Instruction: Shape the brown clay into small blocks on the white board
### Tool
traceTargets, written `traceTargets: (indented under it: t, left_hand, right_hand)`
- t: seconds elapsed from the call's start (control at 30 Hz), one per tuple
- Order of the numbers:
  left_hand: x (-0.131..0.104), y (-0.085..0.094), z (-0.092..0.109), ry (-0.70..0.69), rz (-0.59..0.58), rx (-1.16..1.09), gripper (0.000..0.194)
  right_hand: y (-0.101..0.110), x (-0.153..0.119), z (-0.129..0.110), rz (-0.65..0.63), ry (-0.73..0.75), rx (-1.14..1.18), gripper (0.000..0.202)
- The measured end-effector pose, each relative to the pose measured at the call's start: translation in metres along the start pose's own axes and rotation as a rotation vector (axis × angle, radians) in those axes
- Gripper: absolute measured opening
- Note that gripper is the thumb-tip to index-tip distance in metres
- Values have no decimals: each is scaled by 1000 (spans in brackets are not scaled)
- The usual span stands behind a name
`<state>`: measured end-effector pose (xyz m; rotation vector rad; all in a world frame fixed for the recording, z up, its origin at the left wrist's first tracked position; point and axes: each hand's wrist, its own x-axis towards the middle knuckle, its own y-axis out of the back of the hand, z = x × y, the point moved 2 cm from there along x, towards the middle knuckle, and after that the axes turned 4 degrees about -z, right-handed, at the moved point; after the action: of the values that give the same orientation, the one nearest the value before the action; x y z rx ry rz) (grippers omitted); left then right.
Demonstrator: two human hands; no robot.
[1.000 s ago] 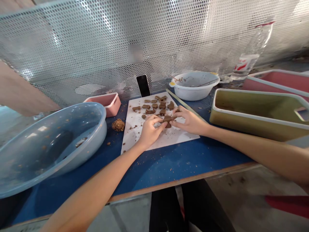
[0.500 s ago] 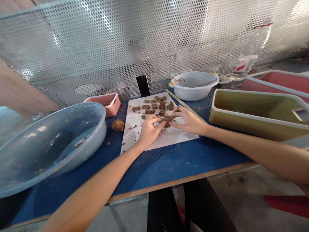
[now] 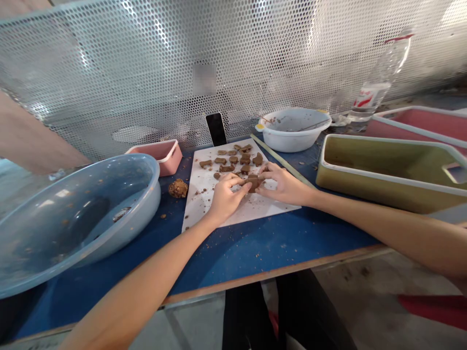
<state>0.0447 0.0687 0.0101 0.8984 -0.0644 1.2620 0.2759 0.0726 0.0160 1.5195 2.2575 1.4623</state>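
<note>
Clay point(image 3: 253, 184) sits pinched between left hand point(image 3: 226, 199) and right hand point(image 3: 284, 185) (board point(image 3: 264, 204) open toward near edge).

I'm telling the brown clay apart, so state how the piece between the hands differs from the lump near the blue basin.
The clay piece is fairly smooth and blocky; the clay lump is rough and roundish.
The clay piece is held by the left hand and right hand over the white board; the clay lump lies untouched on the blue table, left of the board.
Both are brown.
</note>
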Motion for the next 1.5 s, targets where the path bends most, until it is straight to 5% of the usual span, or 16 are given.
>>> traceTargets:
  t: [0.9, 1.37, 1.5]
  left_hand:
    - [1, 1, 4, -25, -75, 3, 26]
    - [1, -3, 3, -33, -157, 112, 15]
    - [0, 1, 2, -42, -64, 71, 23]
  right_hand:
    - [10, 4, 3, 92, 35, 114, 39]
    - [3, 1, 8, -75, 28, -66, 37]
    - [2, 0, 5, -162, 6, -196, 40]
